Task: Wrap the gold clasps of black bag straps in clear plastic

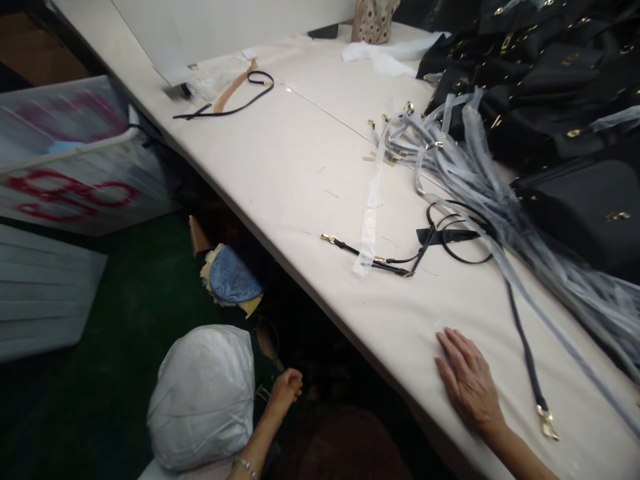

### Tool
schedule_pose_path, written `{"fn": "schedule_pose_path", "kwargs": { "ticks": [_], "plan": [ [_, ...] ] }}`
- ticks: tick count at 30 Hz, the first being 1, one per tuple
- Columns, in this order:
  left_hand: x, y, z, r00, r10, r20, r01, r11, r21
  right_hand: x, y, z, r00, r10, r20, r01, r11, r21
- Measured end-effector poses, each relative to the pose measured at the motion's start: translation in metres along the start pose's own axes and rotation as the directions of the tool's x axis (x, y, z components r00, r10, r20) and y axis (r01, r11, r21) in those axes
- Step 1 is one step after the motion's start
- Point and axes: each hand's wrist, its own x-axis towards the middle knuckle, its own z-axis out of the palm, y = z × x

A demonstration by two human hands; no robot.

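Note:
My right hand [469,380] lies palm down on the pale tabletop [300,173], fingers stretched out. Beyond it, a thin black strap [517,327] with a gold clasp runs along the table. Farther up sits a shorter black strap [395,267] with gold hardware, crossed by a strip of clear plastic film [370,213]. Below the table edge hangs my left hand [287,388], a bracelet on its wrist and its fingers curled closed. Whatever those fingers hold, if anything, is hidden. Beside that arm is a rounded, white cloth-covered bundle [205,393].
Plastic-wrapped straps [465,160] are heaped at right, next to many black bags [580,207] with gold fittings. Another black strap [250,100] lies at the far left of the table. White bins [75,180] stand on the green floor [130,293], near a blue round-topped item [235,275].

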Motion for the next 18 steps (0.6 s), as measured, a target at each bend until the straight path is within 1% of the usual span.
{"fn": "schedule_pose_path", "kwargs": {
  "ticks": [2,5,8,10,13,16,18],
  "plan": [
    [0.018,0.002,0.021,0.996,0.060,0.070,-0.068,0.991,0.111,0.001,0.000,-0.001,1.000,-0.005,0.003,0.005,1.000,-0.009],
    [0.038,0.006,0.054,0.974,0.140,0.178,-0.182,0.952,0.247,0.000,-0.001,-0.003,1.000,-0.002,0.013,0.002,1.000,-0.022],
    [0.052,0.007,0.076,0.951,0.167,0.259,-0.252,0.904,0.344,0.000,-0.002,-0.004,1.000,0.011,0.021,-0.011,0.999,-0.034],
    [0.057,0.004,0.083,0.939,0.158,0.306,-0.276,0.876,0.395,0.001,-0.003,-0.005,1.000,0.017,0.021,-0.016,0.999,-0.039],
    [0.063,-0.001,0.087,0.922,0.137,0.363,-0.299,0.848,0.438,0.002,-0.005,-0.005,1.000,0.022,0.017,-0.021,0.999,-0.042],
    [0.068,-0.003,0.091,0.911,0.151,0.384,-0.320,0.847,0.426,0.002,-0.007,-0.004,0.999,0.031,0.019,-0.031,0.999,-0.042],
    [0.073,0.001,0.095,0.899,0.177,0.400,-0.339,0.861,0.380,0.002,-0.007,-0.004,0.999,0.042,0.021,-0.042,0.998,-0.044]
  ]
}}
